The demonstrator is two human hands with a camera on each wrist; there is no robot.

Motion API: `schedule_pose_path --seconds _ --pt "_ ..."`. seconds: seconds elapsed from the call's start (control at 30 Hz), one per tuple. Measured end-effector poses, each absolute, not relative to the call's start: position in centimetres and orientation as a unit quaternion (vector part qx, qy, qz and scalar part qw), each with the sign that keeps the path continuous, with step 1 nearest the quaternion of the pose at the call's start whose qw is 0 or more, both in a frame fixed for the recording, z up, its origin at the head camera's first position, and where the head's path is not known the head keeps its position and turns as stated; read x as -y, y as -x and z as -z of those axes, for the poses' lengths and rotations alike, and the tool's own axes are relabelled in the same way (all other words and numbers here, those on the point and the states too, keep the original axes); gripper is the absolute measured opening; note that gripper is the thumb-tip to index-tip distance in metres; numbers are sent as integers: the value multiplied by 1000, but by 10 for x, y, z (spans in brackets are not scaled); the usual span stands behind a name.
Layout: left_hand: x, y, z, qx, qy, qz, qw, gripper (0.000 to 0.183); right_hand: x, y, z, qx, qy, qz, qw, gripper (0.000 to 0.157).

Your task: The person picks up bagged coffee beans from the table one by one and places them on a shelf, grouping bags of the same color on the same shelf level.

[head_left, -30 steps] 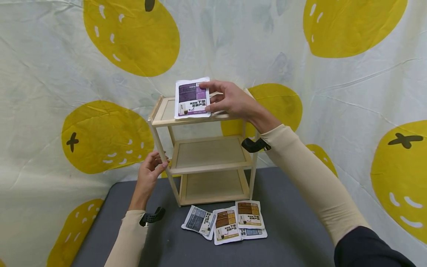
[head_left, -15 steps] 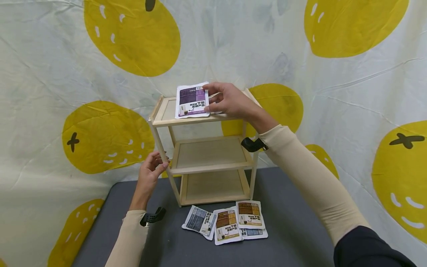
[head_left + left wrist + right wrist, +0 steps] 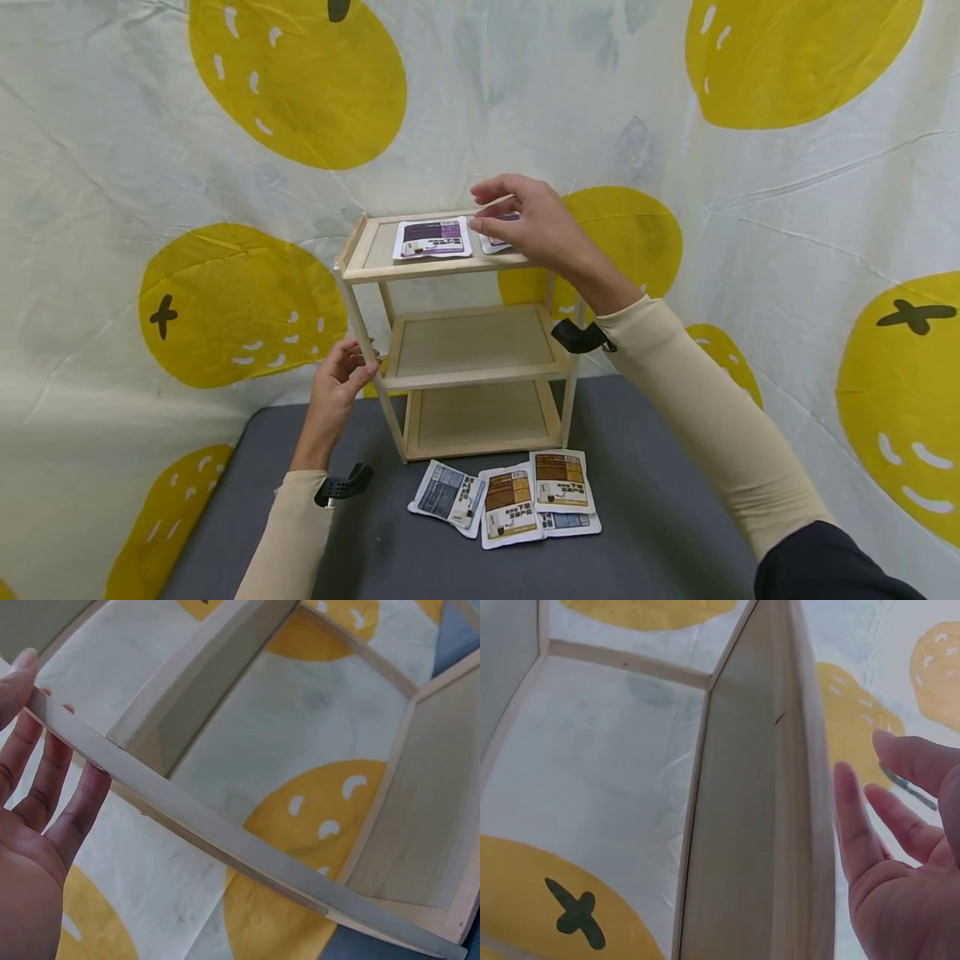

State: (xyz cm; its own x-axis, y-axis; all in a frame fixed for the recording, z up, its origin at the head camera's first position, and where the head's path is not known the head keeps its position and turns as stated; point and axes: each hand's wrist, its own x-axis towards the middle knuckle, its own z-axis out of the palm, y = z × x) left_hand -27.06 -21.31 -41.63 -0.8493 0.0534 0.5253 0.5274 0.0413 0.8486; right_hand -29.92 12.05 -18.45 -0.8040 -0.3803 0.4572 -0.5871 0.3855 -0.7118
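My left hand (image 3: 337, 385) pinches the front left post of a three-tier wooden shelf (image 3: 472, 379); in the left wrist view the thumb and fingertips lie on either side of that post (image 3: 217, 832). Over the top tier, my right hand (image 3: 536, 223) holds nothing, its fingers loosely bent with a gap to the thumb. A white packet with a purple label (image 3: 432, 238) lies flat on the left part of the top tier. To its right lies a second purple packet (image 3: 491, 245), mostly hidden behind my right hand. In the right wrist view my fingers (image 3: 862, 832) are apart from the shelf edge.
On the grey tabletop (image 3: 652, 517) in front of the shelf lie several more packets: a blue-grey one (image 3: 448, 497) at left, and brown ones (image 3: 512, 504) partly overlapping another blue one (image 3: 570, 523). A cloth with yellow fruit prints (image 3: 787, 217) hangs behind.
The purple packet has gone from tilted up in my right hand to flat on the top tier. My right hand has let go and drawn slightly right. The left hand has stayed put.
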Motion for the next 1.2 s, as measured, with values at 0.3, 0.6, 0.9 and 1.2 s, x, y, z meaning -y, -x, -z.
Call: schedule_pose_path --seconds 0.3,0.6,0.9,1.2 --pt "212 271 416 708 196 651 191 34 -126 277 192 797 -322 -502 98 43" --pt "214 273 418 714 202 642 192 32 -129 260 212 792 -358 -490 65 47" --pt "212 271 418 711 199 645 195 30 -130 247 231 790 -375 -484 37 43" --pt "213 269 417 715 193 643 194 35 -133 240 252 771 -393 -501 -17 45"
